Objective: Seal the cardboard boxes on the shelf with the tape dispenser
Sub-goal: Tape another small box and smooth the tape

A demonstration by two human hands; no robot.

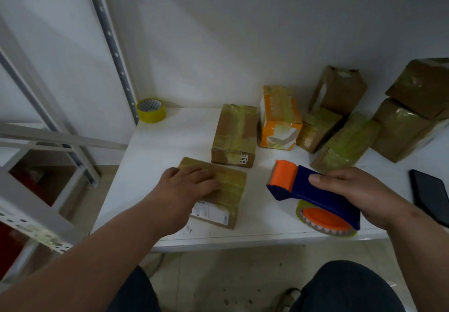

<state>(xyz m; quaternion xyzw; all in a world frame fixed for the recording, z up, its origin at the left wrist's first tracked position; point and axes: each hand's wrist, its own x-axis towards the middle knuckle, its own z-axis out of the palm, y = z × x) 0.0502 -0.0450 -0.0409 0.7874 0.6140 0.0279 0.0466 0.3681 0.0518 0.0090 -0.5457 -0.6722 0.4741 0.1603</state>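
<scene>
Resting palm-down with fingers extended, the left hand presses on the top of a flat cardboard box that lies at the near left of the white shelf. Yellowish tape crosses the lid of this box, and a white printed label shows on its near side. At near right, the right hand has its fingers and thumb wrapped around the blue handle of a tape dispenser. The dispenser is carried above the shelf's near edge, its orange head pointing far and left, and its tape roll on an orange hub facing the camera.

Farther back, just beyond the flat box, stands a taller brown taped box bearing a small sticker marked 402. To its right is an orange-and-white box, also taped. A cluster of brown taped boxes occupies the far right of the shelf, some leaning on or stacked against one another. A spare roll of yellow tape sits in the far left corner, beside a perforated metal upright. A dark phone lies at the right edge. Below the shelf, the person's knees in dark trousers are visible above a tiled floor.
</scene>
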